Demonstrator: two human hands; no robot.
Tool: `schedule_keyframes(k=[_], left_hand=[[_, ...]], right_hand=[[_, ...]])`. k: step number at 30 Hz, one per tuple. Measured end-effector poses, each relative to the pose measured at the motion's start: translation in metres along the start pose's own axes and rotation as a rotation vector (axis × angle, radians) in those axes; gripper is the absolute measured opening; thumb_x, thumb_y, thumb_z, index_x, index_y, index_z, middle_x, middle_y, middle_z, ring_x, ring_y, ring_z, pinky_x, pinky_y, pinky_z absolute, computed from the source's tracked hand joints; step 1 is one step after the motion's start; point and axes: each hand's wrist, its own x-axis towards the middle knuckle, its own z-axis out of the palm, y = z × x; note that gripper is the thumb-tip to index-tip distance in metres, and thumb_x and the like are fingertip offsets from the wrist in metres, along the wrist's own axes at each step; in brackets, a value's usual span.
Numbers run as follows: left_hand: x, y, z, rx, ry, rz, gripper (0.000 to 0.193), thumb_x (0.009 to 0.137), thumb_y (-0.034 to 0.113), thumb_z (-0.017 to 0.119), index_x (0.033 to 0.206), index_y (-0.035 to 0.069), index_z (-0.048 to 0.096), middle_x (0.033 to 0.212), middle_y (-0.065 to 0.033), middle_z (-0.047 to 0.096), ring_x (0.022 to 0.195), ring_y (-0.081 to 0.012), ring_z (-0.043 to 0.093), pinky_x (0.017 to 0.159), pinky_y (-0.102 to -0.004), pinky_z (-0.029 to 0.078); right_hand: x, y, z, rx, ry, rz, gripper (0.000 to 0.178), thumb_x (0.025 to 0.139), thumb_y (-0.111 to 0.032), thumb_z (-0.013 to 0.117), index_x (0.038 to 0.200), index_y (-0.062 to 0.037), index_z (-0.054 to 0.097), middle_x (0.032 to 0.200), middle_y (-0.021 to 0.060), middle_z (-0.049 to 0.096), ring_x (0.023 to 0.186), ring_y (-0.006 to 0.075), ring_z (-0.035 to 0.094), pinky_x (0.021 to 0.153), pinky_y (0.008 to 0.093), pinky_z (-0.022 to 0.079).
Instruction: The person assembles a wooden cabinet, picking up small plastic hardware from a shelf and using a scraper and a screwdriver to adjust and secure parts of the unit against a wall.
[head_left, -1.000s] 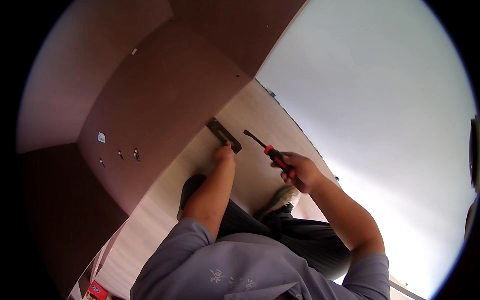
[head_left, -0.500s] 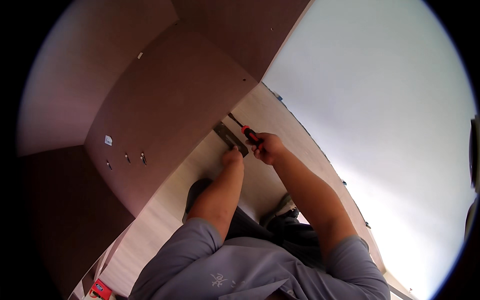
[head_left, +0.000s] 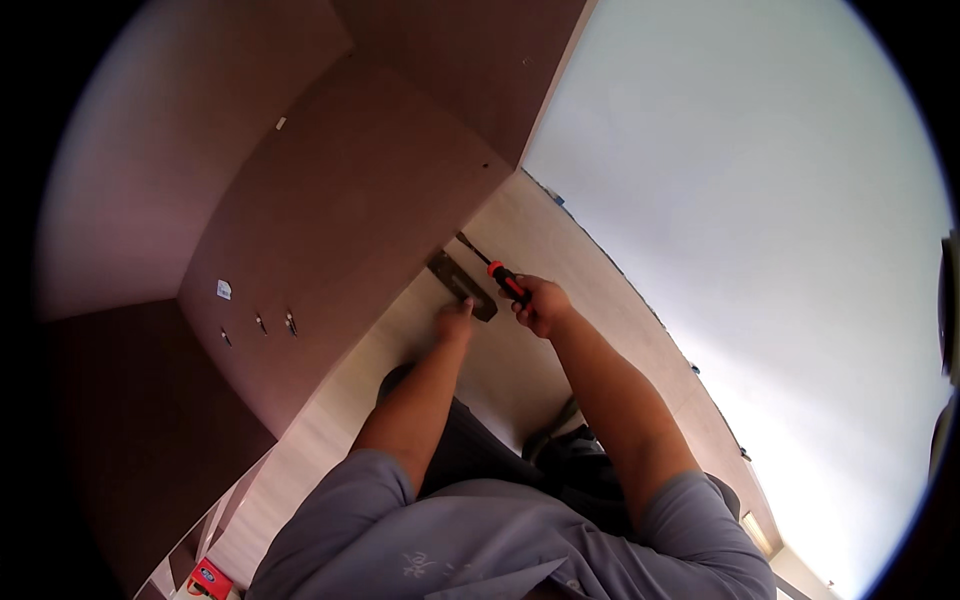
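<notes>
Step in hand: as I judge it, bringing the screwdriver (head_left: 510,283) to the edge of the brown panel (head_left: 350,190), with the dark block (head_left: 462,285) steadied beside it
Left hand (head_left: 456,320): pinching the block's near end, thumb on top, other fingers mostly hidden
Right hand (head_left: 543,305): wrapped around the screwdriver handle, its tip ahead and leftward; I cannot tell whether it touches the panel
Next move: probably calls for a steady left grip and a controlled tip
Block: just ahead of my left hand, long, flat, dull, angled at the near end
Screwdriver: red and black grip, thin dark shaft
Panel: left of my left hand, smooth, matte
Pale board (head_left: 540,240): beyond my right hand, light, faintly streaked
</notes>
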Motion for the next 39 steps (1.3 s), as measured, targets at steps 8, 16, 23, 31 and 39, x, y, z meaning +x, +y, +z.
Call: schedule_keyframes(k=[8, 16, 23, 31, 39], left_hand=[[-0.078, 0.061, -0.101, -0.67, -0.234, 0.062, 0.025, 0.102, 0.009, 0.056, 0.125, 0.002, 0.059, 0.094, -0.0093, 0.066, 0.083, -0.0142, 0.065, 0.071, -0.0297, 0.052], [-0.172, 0.118, -0.147, -0.564, -0.401, 0.339, 0.021, 0.097, 0.008, 0.067, 0.116, 0.0, 0.066, 0.094, -0.0043, 0.073, 0.084, -0.0117, 0.068, 0.071, -0.0271, 0.054], [-0.261, 0.155, -0.163, -0.374, -0.515, 0.601, 0.011, 0.096, 0.01, 0.071, 0.101, 0.0, 0.07, 0.09, -0.0053, 0.072, 0.084, -0.0119, 0.068, 0.071, -0.0274, 0.054], [-0.353, 0.133, -0.206, -0.463, -0.496, 0.768, 0.011, 0.095, 0.006, 0.072, 0.102, -0.002, 0.071, 0.09, -0.0053, 0.072, 0.082, -0.0098, 0.066, 0.074, -0.0269, 0.054], [-0.428, 0.119, -0.238, -0.297, -0.413, 0.745, 0.015, 0.095, 0.008, 0.073, 0.104, -0.003, 0.072, 0.086, -0.0048, 0.072, 0.077, -0.0091, 0.064, 0.07, -0.0259, 0.053]], right_hand=[[-0.022, -0.022, -0.02, -0.529, 0.31, -0.284, 0.037, 0.1, -0.034, 0.061, 0.115, -0.0007, 0.067, 0.098, 0.0106, 0.072, 0.078, 0.0177, 0.067, 0.066, 0.0357, 0.054], [-0.13, -0.048, 0.035, -1.237, 0.016, -0.726, 0.023, 0.092, -0.026, 0.063, 0.109, -0.0146, 0.073, 0.099, 0.0132, 0.074, 0.089, 0.0318, 0.071, 0.08, 0.0436, 0.055], [-0.243, -0.054, 0.09, -2.0, -0.119, -0.783, 0.015, 0.088, -0.026, 0.062, 0.089, -0.0122, 0.068, 0.086, 0.0111, 0.072, 0.085, 0.0354, 0.069, 0.074, 0.0491, 0.054], [-0.367, -0.019, 0.111, -2.066, -0.137, -1.011, 0.021, 0.086, -0.028, 0.063, 0.078, -0.0096, 0.067, 0.085, 0.0088, 0.072, 0.079, 0.0335, 0.069, 0.07, 0.0462, 0.054], [-0.379, 0.019, 0.1, -1.919, -0.16, -1.428, 0.017, 0.082, -0.023, 0.069, 0.074, -0.01, 0.063, 0.076, 0.0072, 0.066, 0.074, 0.033, 0.066, 0.064, 0.0462, 0.052]])
